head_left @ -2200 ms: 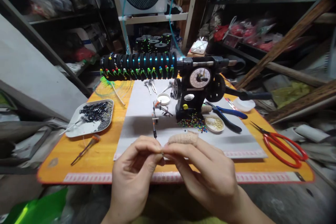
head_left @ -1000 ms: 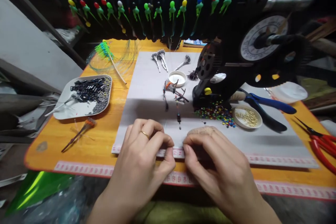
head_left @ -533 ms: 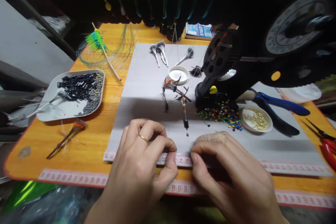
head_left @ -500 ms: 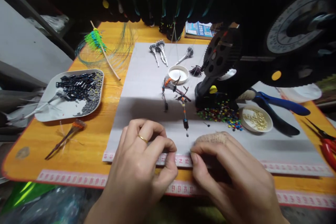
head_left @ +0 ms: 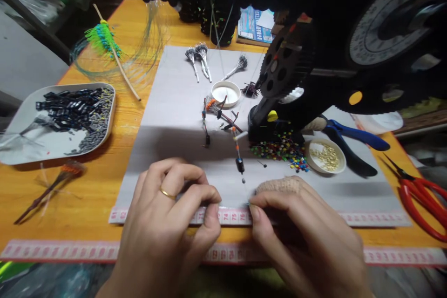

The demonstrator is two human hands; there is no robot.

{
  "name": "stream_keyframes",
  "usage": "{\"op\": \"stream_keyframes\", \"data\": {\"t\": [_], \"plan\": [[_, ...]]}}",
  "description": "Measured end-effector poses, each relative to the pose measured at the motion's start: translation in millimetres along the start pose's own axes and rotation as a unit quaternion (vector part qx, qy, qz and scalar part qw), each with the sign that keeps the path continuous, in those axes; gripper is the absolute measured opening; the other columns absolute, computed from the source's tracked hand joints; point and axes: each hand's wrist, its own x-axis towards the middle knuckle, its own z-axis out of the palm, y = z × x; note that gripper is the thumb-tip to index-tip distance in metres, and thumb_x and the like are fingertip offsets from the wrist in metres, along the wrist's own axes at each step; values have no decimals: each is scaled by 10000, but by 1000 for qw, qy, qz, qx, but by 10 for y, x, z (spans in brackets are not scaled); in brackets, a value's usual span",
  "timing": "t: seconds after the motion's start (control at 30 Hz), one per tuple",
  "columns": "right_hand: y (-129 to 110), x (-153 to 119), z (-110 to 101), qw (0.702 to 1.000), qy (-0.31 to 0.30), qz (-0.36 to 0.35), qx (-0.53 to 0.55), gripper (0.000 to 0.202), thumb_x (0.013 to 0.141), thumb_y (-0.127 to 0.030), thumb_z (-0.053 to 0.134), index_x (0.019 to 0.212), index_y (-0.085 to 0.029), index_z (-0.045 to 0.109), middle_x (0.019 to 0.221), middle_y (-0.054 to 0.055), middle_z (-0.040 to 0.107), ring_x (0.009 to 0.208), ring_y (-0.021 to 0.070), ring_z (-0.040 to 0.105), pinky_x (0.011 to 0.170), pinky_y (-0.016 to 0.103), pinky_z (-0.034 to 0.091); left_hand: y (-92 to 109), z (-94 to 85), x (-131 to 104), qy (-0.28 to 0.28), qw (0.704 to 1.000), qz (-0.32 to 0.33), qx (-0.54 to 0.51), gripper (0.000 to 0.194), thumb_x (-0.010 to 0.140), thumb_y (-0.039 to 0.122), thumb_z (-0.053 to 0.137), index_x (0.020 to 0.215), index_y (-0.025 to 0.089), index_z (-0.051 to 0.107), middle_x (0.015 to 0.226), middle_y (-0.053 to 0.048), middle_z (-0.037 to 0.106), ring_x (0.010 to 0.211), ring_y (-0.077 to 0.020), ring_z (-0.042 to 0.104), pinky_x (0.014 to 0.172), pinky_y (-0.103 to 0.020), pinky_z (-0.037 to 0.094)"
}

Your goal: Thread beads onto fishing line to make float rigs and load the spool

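Observation:
My left hand (head_left: 174, 214), with a ring, is closed in a pinch above the tape edge of the grey board (head_left: 157, 158); what it may hold is too small to see. My right hand (head_left: 296, 223), one finger wrapped in beige tape, pinches a thin thread at its fingertips. That thread runs up to a small grey bead (head_left: 243, 180) and a black bead (head_left: 240, 165), under a strand with orange parts. A dark twig-like piece (head_left: 230, 121) and a second hanging strand (head_left: 206, 125) are behind them.
A white tray (head_left: 66, 142) of black and grey pieces stands left. Colored pins (head_left: 282, 151), a dish of gold beads (head_left: 326, 156), blue-handled pliers (head_left: 359, 137) and red scissors (head_left: 419, 195) lie right. A black machine (head_left: 314, 74) overhangs the board.
The view has shifted, so the table items appear further left. My left hand is a little further from my right hand. Both hands stay pinched.

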Motion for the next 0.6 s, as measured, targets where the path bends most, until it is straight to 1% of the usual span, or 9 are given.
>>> {"op": "stream_keyframes", "data": {"t": [0.17,0.3,0.43,0.6], "plan": [[8,-1,-15,1000,6,7,6,138,873,-83,586,910,-213,557,804,10,630,759,151,599,700,290,482,12,6,-9,5,1000,-9,2,137,819,97,614,855,227,588,933,-37,580,982,-249,492,821,-422,400],[8,-10,-23,1000,6,12,6,141,878,-85,581,919,-217,555,799,12,630,737,157,598,687,301,486,-28,-1,-29,-13,1000,17,16,178,795,99,645,896,234,588,959,-37,567,989,-254,484,818,-419,404],[5,-32,-28,1000,5,20,9,131,881,-91,585,912,-214,555,800,8,628,753,148,595,707,291,490,-49,-8,-24,-19,999,22,15,186,796,103,648,911,236,585,967,-36,555,994,-256,481,831,-423,395],[11,-35,-26,1000,6,28,11,130,876,-90,591,923,-208,564,815,12,625,762,141,592,707,283,492,-11,6,12,-5,1000,-15,0,141,833,103,603,890,230,574,968,-34,552,1002,-250,483,842,-426,385]]}}
